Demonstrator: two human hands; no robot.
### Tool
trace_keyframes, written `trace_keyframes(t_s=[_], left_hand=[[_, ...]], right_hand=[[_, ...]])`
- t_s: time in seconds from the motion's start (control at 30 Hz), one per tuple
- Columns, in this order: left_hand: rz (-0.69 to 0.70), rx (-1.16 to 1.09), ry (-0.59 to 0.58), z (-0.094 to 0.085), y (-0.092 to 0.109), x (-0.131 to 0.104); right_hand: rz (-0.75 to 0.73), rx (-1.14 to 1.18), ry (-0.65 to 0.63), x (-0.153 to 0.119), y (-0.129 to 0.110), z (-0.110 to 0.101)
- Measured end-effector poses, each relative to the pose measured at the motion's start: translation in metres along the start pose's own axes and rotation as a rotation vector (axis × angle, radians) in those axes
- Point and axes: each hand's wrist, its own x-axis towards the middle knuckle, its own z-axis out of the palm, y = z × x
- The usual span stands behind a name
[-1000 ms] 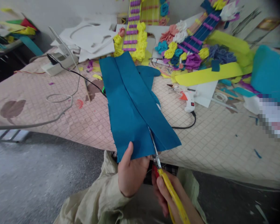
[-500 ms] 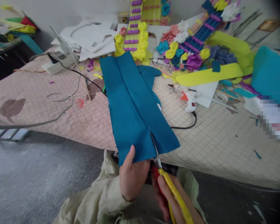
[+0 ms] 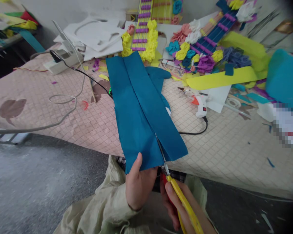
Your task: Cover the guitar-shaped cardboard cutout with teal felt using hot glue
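The desk [image 3: 224,149] leaves room to pass at its near right; farther in, the glue gun [image 3: 200,105] and its black cord [image 3: 191,133] obstruct, and a grey cable [image 3: 19,131] loops left of the blue sheet [image 3: 134,125].

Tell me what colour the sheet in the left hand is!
The sheet is deep teal-blue, seen best in the head view.

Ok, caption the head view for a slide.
Left hand holding a blue sheet, right hand with scissors at its near edge, a glue gun lying on the table.
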Motion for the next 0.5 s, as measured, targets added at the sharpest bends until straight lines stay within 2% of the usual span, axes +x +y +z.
trace_keyframes(t_s=[0.2,0.33,0.5], left_hand=[[-0.07,-0.188,-0.056,-0.0041,-0.0014,0.0034],[-0.036,-0.171,0.0,-0.0046,-0.0023,0.001],[-0.028,-0.179,0.031,-0.0013,-0.0009,-0.0031]], right_hand=[[0.018,0.041,-0.033,0.0049,0.0099,-0.0005],[0.015,0.026,-0.004,0.0037,0.0112,-0.0005],[0.084,0.029,0.018,-0.0027,0.0044,-0.0008]])
